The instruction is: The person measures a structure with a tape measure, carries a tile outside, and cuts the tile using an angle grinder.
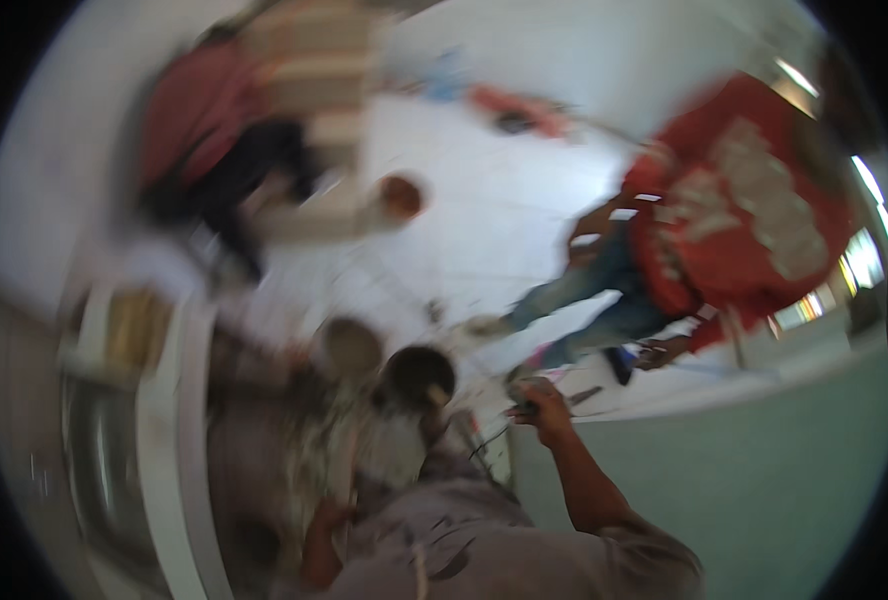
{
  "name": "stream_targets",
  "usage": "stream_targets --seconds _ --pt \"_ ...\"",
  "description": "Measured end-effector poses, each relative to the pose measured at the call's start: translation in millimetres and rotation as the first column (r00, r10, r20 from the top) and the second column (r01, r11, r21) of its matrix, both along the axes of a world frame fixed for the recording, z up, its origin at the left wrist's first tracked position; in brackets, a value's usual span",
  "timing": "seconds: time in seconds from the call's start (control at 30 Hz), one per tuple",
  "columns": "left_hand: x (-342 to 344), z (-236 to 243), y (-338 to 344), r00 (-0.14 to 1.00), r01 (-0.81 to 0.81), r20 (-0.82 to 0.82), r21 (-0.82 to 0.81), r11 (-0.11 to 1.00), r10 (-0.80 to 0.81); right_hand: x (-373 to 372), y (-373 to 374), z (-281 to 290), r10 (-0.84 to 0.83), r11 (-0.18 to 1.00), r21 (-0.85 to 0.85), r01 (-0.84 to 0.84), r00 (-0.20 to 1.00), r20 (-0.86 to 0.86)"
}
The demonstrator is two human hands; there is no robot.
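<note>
My right hand (544, 408) is raised in front of me at the right, beside the pale green wall. Its fingers are closed round a small dark greyish thing whose kind the blur hides. Low at the left, my left hand (332, 514) hangs close to my body. Motion smears its fingers, and I cannot make out whether it holds anything. Just ahead, between my hands, stands a dark round bucket (404, 368). A second, greyer bucket (350, 346) is beside it, on the left.
A person in a red top (754, 200) bends at the right. Another person in a dull red top (204, 110) is at the far left, near pale wooden steps or shelving (314, 70). A reddish-brown bucket (400, 198) stands on the white floor (464, 240). A green wall (704, 480) borders my right.
</note>
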State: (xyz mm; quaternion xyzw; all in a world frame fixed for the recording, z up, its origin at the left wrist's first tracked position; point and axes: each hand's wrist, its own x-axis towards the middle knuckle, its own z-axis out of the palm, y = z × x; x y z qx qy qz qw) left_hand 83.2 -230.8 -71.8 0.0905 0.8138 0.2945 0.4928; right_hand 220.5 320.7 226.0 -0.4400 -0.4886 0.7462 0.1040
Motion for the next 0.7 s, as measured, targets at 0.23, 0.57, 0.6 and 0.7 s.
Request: stream_targets --seconds 0.23,0.57,0.6,0.7 --pt "42 127 23 0.945 -0.113 0.252 -0.341 0.933 0.207 17 -94 -90 -0.086 0.899 -0.436 0.046 0.994 -0.074" --pt "67 176 9 0.955 -0.067 0.238 -0.414 0.908 0.179 -81 -166 -161 0.072 0.528 -0.794 -0.301 0.948 -0.311" --pt "57 182 22 0.954 -0.051 0.243 -0.441 0.896 0.174 -86 -175 -175 0.117 0.523 -0.777 -0.351 0.932 -0.343" --pt "35 190 64 0.880 -0.108 0.367 -0.462 0.880 0.301 -104 -204 -191 0.194 0.408 -0.793 -0.453 0.892 -0.409"
